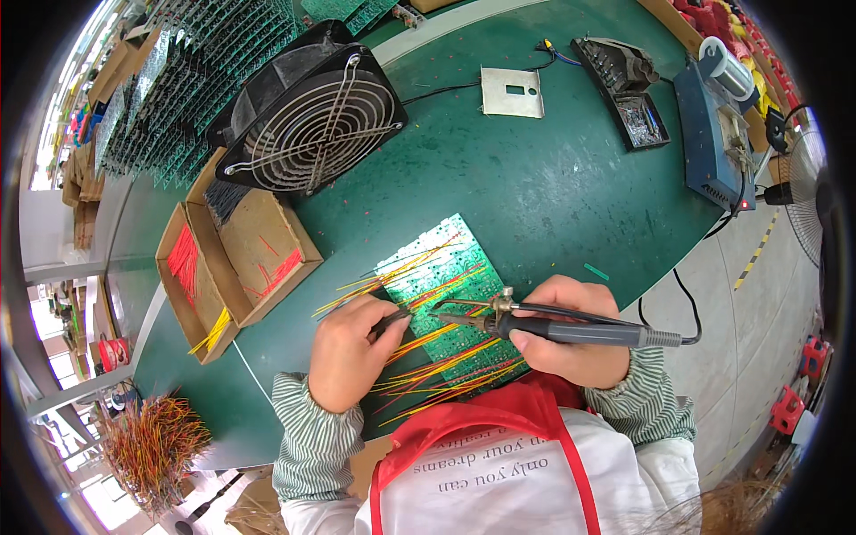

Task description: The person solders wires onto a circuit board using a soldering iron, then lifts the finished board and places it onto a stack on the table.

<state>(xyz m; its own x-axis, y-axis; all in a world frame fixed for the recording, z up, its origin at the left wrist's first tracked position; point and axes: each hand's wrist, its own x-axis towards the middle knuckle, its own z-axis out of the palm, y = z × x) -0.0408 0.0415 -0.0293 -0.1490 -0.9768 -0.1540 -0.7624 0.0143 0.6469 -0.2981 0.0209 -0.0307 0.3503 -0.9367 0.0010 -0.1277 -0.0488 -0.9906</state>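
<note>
Gripping the soldering iron [580, 333], the right hand [580, 358] wraps its handle between 3 and 4 o'clock of the board [477, 285], tip aimed toward 9. The left hand [346, 349], at 8 o'clock, pinches a dark piece [392, 319], too small to tell. Wires [446, 364] cross the board, which lies on the table [553, 196]; the fan [312, 134] stands at 11 o'clock, the box [245, 245] at 9.

The circuit board [482, 285] is green, the wires [428, 368] yellow and red, the sleeves [312, 446] striped (green-white).
</note>
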